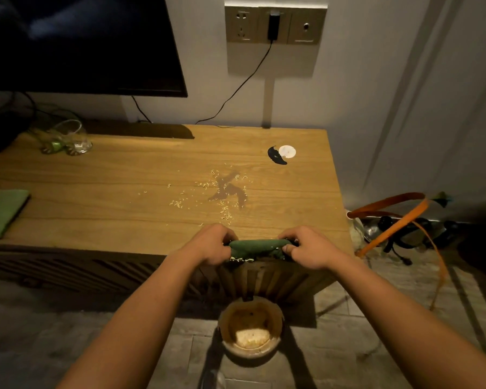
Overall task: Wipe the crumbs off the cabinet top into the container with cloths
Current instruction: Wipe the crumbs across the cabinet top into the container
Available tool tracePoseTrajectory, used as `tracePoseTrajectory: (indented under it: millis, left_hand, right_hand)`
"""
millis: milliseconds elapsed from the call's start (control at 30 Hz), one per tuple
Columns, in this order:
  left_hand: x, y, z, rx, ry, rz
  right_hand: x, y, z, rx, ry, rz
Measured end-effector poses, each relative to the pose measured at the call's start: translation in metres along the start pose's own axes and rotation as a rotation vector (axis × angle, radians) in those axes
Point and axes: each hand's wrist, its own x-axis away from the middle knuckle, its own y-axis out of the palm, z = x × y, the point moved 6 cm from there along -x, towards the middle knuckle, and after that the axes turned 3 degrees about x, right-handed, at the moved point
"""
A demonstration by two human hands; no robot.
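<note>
Both hands at the front edge of the wooden cabinet top (pixel 124 175). My left hand (pixel 212 244) and right hand (pixel 309 248) each have fingers clamped on an end of a bunched green cloth (pixel 254 247), held taut between them right at the lip. A few crumbs cling along the cloth's lower fold. The round container (pixel 250 329) sits on the floor directly below, already holding a pale heap.

Main scatter of crumbs (pixel 219 192) lies farther back, around a dark damp-looking smear, not yet gathered.

To do this step well, I judge: keep the cloth low and flat on the wood, draw straight over the edge above the container, shake gently. A second green cloth (pixel 0 211) lies at far left, untouched.
</note>
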Motion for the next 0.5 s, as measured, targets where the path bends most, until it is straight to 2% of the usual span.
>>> tracePoseTrajectory:
  millis: [167, 500]
  left_hand:
    - [-0.029, -0.038, 0.008, 0.038, 0.032, 0.074]
    - [-0.138, -0.104, 0.013, -0.095, 0.203, 0.172]
  right_hand:
    - [-0.025, -0.032, -0.007, -0.028, -0.002, 0.055]
    - [-0.120, -0.076, 0.006, 0.084, 0.014, 0.236]
